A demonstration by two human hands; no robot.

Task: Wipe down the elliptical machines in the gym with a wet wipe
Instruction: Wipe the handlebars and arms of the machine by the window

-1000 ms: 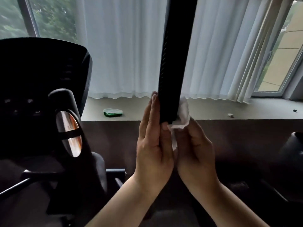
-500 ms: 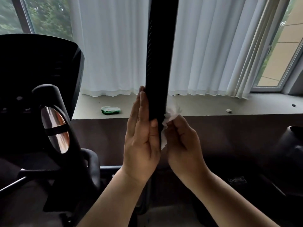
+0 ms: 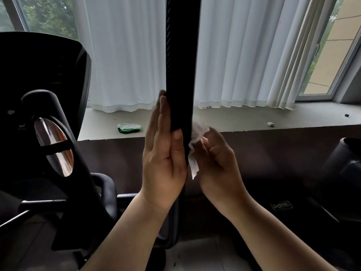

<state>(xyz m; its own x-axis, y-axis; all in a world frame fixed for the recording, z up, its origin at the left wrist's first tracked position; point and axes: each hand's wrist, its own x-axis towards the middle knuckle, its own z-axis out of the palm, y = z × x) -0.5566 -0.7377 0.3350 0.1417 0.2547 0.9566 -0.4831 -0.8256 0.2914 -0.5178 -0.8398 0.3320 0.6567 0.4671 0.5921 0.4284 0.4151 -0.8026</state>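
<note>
Black and upright, the thick handle bar (image 3: 181, 65) of the elliptical machine stands between the two hands. The left hand (image 3: 164, 153) lies flat against its left side, fingers straight, with the thumb on the front. The right hand (image 3: 216, 159) pinches a crumpled white wet wipe (image 3: 196, 137) with curled fingers and holds it on the right side of the bar. Farther back, a small green and white packet (image 3: 129, 127) lies on the grey window sill (image 3: 244, 118), below long white curtains (image 3: 127, 55).

Black ridged handlebar (image 3: 182, 55), white wipe (image 3: 197, 133), green packet (image 3: 129, 127), white curtains (image 3: 125, 55)
</note>
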